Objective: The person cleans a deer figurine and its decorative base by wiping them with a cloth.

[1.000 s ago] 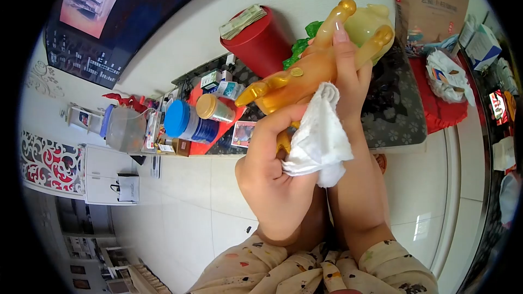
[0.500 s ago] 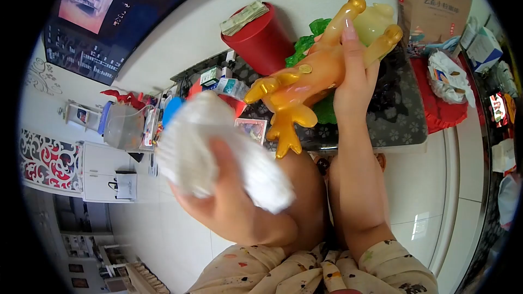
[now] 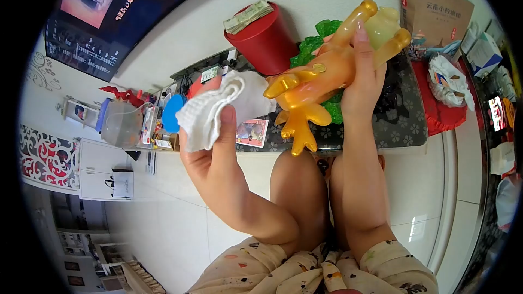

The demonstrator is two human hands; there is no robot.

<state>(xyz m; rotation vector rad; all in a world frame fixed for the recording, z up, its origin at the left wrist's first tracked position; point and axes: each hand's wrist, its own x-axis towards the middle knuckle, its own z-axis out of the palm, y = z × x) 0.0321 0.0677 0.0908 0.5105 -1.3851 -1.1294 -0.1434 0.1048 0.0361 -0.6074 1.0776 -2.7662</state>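
My left hand (image 3: 212, 158) is closed on a folded white cloth (image 3: 210, 111), thumb pressed over it, to the left of a glossy orange and gold figurine (image 3: 321, 76). Cloth and figurine are apart, though the cloth's loose end comes near the figurine's left side. My right hand (image 3: 364, 76) grips the figurine by its right part, with the thumb lying along it; the other fingers are mostly hidden. The figurine is held tilted above the dark patterned tabletop (image 3: 403, 130). Green leaf-like pieces (image 3: 316, 43) and a pale yellow rounded piece (image 3: 387, 24) show behind it.
A red bin (image 3: 264, 43) with banknotes (image 3: 248, 16) on top stands against the wall. At the left are a blue lid (image 3: 173, 113), small boxes and a clear container (image 3: 122, 122). A paper bag (image 3: 436, 13) and a plastic bag (image 3: 449, 79) are at the right.
My left hand has moved left, away from the figurine, with the cloth still in it. The figurine and my right hand have shifted slightly right, and its gold lower end is now uncovered.
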